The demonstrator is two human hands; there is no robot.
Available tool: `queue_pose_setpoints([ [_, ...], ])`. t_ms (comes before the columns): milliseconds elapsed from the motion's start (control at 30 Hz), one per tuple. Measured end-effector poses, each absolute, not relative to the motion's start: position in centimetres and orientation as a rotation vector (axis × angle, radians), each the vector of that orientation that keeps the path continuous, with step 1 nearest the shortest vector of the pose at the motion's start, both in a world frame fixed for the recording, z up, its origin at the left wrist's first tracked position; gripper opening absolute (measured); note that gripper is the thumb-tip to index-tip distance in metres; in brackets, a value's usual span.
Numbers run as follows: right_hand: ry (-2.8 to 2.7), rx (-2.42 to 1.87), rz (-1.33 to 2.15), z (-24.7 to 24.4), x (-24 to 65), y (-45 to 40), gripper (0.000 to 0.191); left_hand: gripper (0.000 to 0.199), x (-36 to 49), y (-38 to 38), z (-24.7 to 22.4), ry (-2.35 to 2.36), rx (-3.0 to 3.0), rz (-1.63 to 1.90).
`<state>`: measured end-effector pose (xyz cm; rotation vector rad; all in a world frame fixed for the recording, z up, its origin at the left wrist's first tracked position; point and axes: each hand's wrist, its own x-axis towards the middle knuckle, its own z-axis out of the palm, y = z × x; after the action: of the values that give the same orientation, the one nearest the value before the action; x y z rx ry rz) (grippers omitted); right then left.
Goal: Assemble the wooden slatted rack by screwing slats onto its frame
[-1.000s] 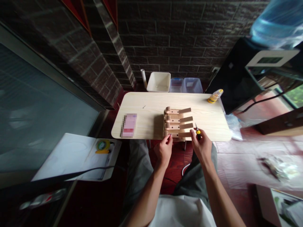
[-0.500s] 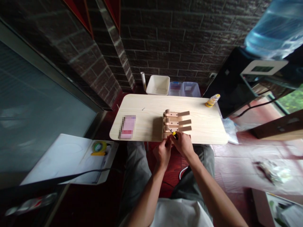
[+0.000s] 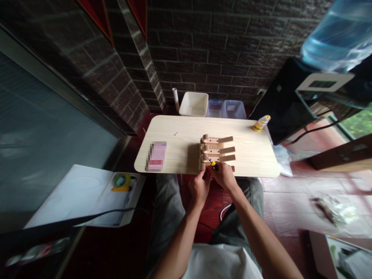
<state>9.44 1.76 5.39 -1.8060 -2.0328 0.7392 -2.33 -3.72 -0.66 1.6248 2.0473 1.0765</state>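
Observation:
A wooden piece with several flat prongs [image 3: 213, 146] lies on the pale table [image 3: 186, 126], right of its middle, near the front edge. My right hand [image 3: 224, 174] is closed on a small screwdriver [image 3: 214, 165] with a yellow and black handle. Its metal shaft points up and left over the lower prongs. Just left of it, my left hand [image 3: 200, 186] is closed at the wooden piece's near end, with its fingertips pinched together. What those fingertips hold is too small to make out.
On the table are a blurred-out pink item [image 3: 157, 156], a small dark screw-like piece [image 3: 176, 133] and a clear bottle with yellow parts [image 3: 261, 123]. Behind stand a white bin [image 3: 194, 104] and clear bins [image 3: 234, 109]. An open case [image 3: 87, 195] lies lower left.

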Motion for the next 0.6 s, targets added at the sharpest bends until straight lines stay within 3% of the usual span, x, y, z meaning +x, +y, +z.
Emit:
queue_pose_setpoints([
  [267, -2.043, -1.779, 0.741, 5.0, 9.1, 1.5, 0.025, 0.029, -3.2, -5.3, -1.6, 2.083, 1.508, 1.242],
  [433, -2.062, -1.787, 0.686, 4.6, 8.7, 1.4, 0.026, 0.054, -4.4, -4.7, -1.3, 1.982, 1.422, 1.341],
  [600, -2.078, -1.764, 0.618, 4.5, 8.9, 1.3, 0.028, 0.043, -5.3, -3.3, -1.1, 1.793, 1.513, 1.304],
])
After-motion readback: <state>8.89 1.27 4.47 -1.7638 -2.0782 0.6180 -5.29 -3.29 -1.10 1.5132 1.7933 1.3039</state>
